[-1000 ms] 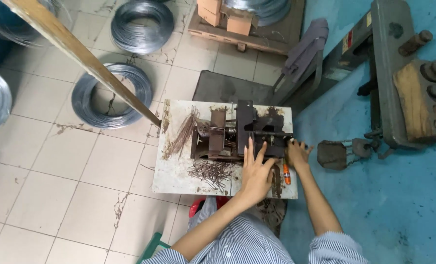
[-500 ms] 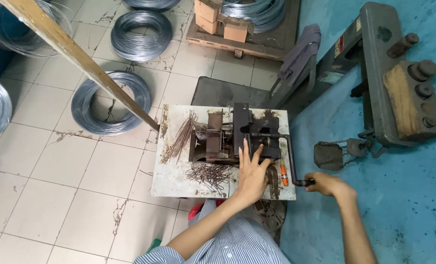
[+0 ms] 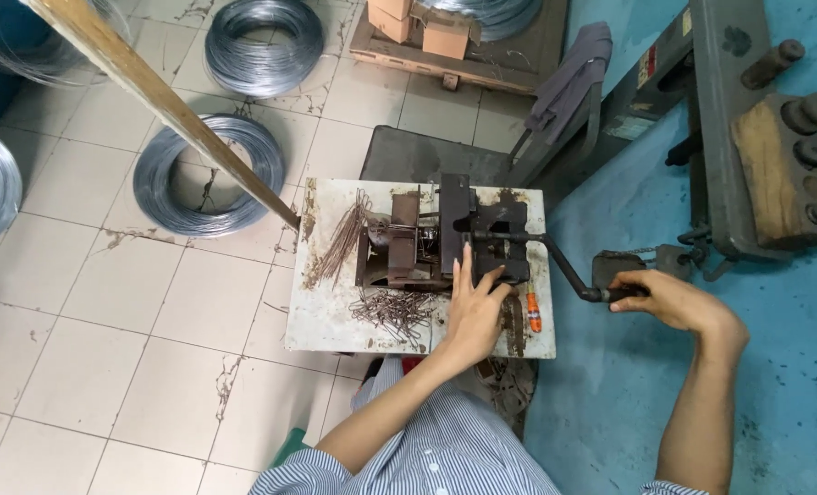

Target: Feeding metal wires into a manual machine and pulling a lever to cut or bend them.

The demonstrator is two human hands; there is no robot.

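A small dark metal hand-cranked machine (image 3: 445, 240) sits on a worn white bench top (image 3: 335, 316). My left hand (image 3: 474, 307) rests flat against the machine's front edge, fingers spread, holding nothing. My right hand (image 3: 670, 301) grips the end of the black crank handle (image 3: 569, 270), which sticks out to the right past the bench edge. A bundle of straight rusty wire pieces (image 3: 340, 243) lies left of the machine. A heap of short bent wire pieces (image 3: 395, 312) lies in front of it, just left of my left hand.
Coils of grey wire (image 3: 209, 174) (image 3: 264, 37) lie on the tiled floor at left. A long wooden pole (image 3: 165, 101) slants across to the bench corner. A heavy grey machine with a wooden block (image 3: 766, 165) stands on the blue floor at right. An orange-handled tool (image 3: 533, 312) lies on the bench.
My right hand has swung the crank handle outward to the right, from beside the machine to well past the bench edge. My left hand has stayed at the machine's front.
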